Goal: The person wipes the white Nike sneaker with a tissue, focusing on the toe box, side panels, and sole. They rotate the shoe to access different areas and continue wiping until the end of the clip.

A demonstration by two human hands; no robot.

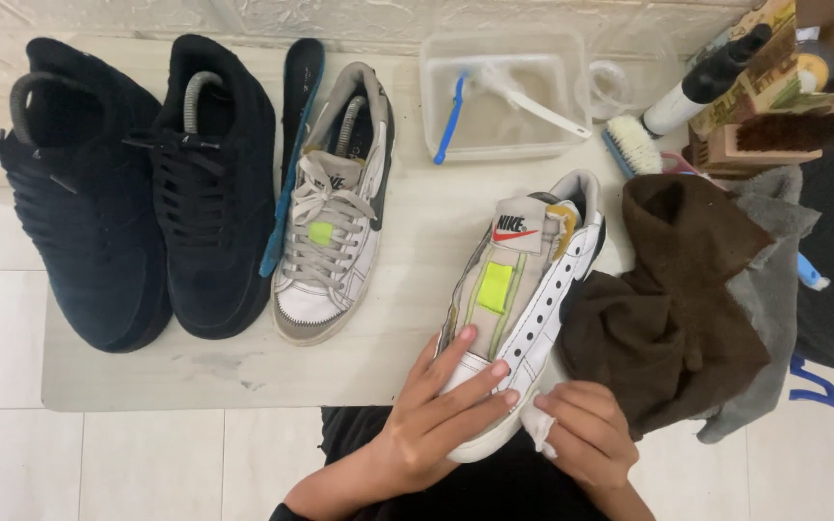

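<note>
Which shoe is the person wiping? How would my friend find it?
Look at the white table, at its front edge. The unlaced white sneaker lies there under the left hand, beside a brown cloth. Unlike its laced twin, it has no laces.

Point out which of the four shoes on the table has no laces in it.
The white shoe under the left hand, by the brown cloth: its eyelets are empty. The other white shoe and both black shoes are laced.
</note>
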